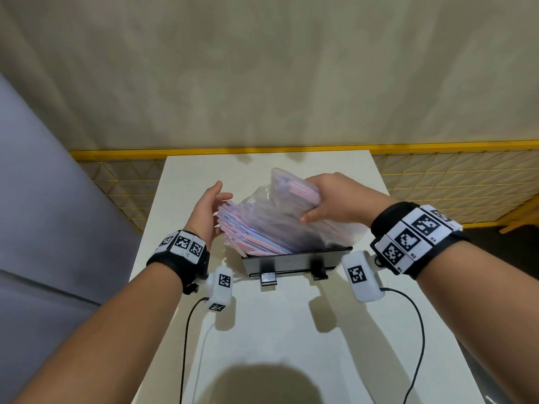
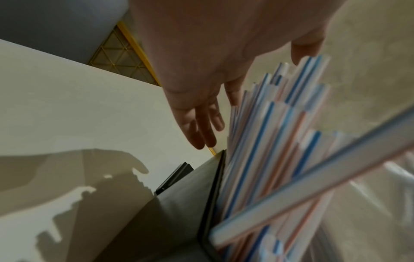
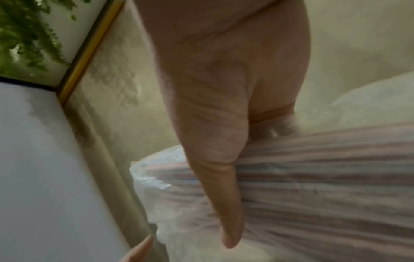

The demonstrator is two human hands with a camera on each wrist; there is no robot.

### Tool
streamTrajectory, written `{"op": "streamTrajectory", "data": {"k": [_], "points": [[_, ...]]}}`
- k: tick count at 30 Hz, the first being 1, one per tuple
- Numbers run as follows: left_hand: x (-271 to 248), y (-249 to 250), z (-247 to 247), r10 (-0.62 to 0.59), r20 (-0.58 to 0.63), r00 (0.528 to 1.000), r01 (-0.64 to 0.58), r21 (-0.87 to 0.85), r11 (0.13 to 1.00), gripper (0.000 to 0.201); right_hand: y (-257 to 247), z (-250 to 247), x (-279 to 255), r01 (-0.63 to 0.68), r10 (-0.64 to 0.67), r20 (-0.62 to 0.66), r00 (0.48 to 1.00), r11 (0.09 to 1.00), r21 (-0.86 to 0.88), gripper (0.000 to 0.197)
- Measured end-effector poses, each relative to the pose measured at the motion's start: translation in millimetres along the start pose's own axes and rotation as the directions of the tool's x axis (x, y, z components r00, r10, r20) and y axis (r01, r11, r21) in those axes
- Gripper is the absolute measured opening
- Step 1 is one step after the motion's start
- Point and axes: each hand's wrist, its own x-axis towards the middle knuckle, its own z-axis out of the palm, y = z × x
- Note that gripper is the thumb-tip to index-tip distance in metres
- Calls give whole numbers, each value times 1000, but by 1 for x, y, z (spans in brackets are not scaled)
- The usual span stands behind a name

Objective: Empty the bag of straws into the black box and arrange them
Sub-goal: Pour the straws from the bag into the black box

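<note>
Nearest me, the black box (image 1: 294, 259) sits on the white table (image 1: 262, 330), its open top catching what slides down. Above it I tilt the clear bag (image 1: 280, 211) mouth-down so the striped straws (image 1: 250, 237) run out leftward into the box. My left hand (image 1: 204, 211), fingers straight, flat against the straw ends, keeps them squared. Farther back, my right hand (image 1: 335, 199) grips the bag's raised closed end, fingers curled round it, to pour.

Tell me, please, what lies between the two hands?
In the head view, striped straws spilling from the clear plastic bag lie between the left hand and right hand.
</note>
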Motion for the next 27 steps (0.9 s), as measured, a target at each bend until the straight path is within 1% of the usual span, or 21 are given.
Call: {"op": "streamTrajectory", "data": {"k": [4, 5, 7, 8, 9, 10, 11, 12, 13, 14, 15, 17, 18, 19, 21, 22, 23, 25, 27], "points": [[-1, 3, 1, -28, 44, 999, 30, -50, 998, 65, 8, -3, -6, -12, -2, 61, 998, 973, 231, 27], [-1, 3, 2, -42, 67, 997, 46, -59, 997, 66, 10, -2, -7, -19, 3, 66, 998, 972, 234, 26], [-3, 7, 5, -54, 108, 993, 59, -43, 997, 67, 12, 0, -9, -31, 29, 24, 999, 993, 114, 27], [-4, 9, 6, -36, 102, 994, 36, -3, 999, 66, 12, 2, -9, -35, 35, -7, 999, 999, 31, 26], [-5, 10, 8, 6, 76, 997, -12, 69, 998, 63, 12, 2, -10, -35, 35, -26, 999, 999, -31, 25], [-6, 13, 10, 78, 41, 996, -84, 169, 982, 58, 11, 2, -10, -36, 34, -27, 999, 997, -65, 25], [-6, 14, 11, 175, 21, 984, -174, 277, 945, 50, 11, 2, -11, -43, 42, -12, 999, 996, -79, 26], [-8, 17, 11, 274, 37, 961, -268, 365, 892, 42, 10, 2, -12, -53, 54, 12, 998, 995, -84, 27], [-9, 21, 10, 344, 81, 935, -345, 422, 838, 37, 9, 2, -12, -61, 64, 32, 997, 994, -88, 28], [-11, 23, 9, 373, 138, 917, -392, 469, 791, 39, 9, 1, -12, -61, 64, 34, 997, 994, -96, 27], [-14, 25, 9, 374, 199, 906, -421, 518, 745, 45, 8, 0, -12, -52, 54, 12, 998, 994, -100, 24], [-21, 27, 14, 339, 314, 887, -462, 615, 639, 56, 8, -2, -11, -9, 5, -79, 997, 998, -59, 20], [-24, 27, 19, 322, 358, 877, -481, 647, 592, 58, 8, -3, -11, 10, -12, -115, 993, 1000, -22, 20], [-26, 26, 24, 313, 385, 868, -496, 671, 552, 56, 8, -4, -11, 20, -20, -125, 992, 1000, -3, 21], [-30, 24, 33, 325, 392, 861, -507, 709, 489, 49, 10, -3, -13, 14, -17, -78, 997, 999, -38, 23], [-31, 22, 35, 336, 386, 859, -508, 720, 473, 49, 12, -3, -14, 3, -7, -60, 998, 999, -54, 25], [-31, 21, 35, 343, 375, 861, -503, 725, 470, 50, 15, -3, -15, -8, 4, -68, 998, 999, -53, 24], [-31, 21, 34, 347, 354, 868, -486, 745, 457, 48, 20, -3, -16, -13, 12, -126, 992, 1000, -13, 21], [-31, 23, 32, 338, 351, 873, -467, 799, 378, 46, 23, -5, -17, -5, 13, -159, 987, 999, 48, 19]]}}
